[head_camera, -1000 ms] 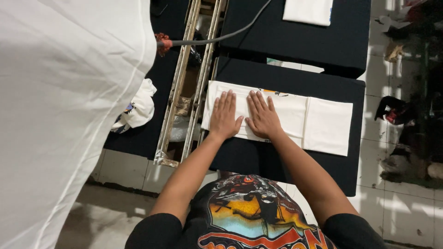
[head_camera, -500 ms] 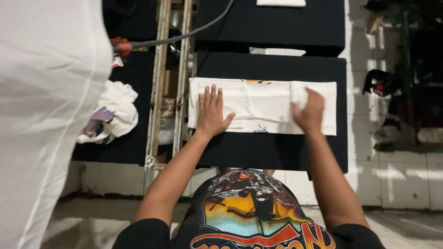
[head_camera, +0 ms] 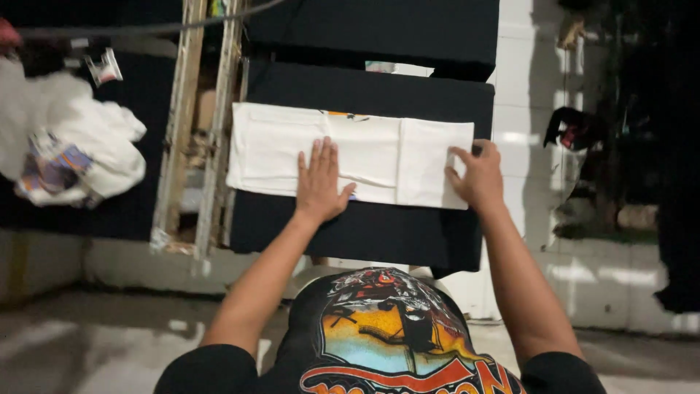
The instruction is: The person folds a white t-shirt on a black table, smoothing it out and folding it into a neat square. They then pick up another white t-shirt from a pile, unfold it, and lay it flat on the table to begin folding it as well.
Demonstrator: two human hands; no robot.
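Observation:
A white garment (head_camera: 270,149), folded into a long strip, lies across a black padded table (head_camera: 364,233). My left hand (head_camera: 319,182) presses flat on its middle near the front edge, fingers together and pointing away from me. At the strip's right end my right hand (head_camera: 477,175) curls its fingers around the cloth's edge. A bit of coloured print shows at the strip's far edge.
A crumpled white printed shirt (head_camera: 80,157) lies on a dark surface at the left. A wooden frame (head_camera: 186,131) stands between that surface and the table. Another black table (head_camera: 379,29) is behind. At the right, a tiled floor and dark clothing.
My hands were side by side on the strip's middle. The right hand slid out to the right end and took hold of the edge. The left hand stayed flat on the cloth.

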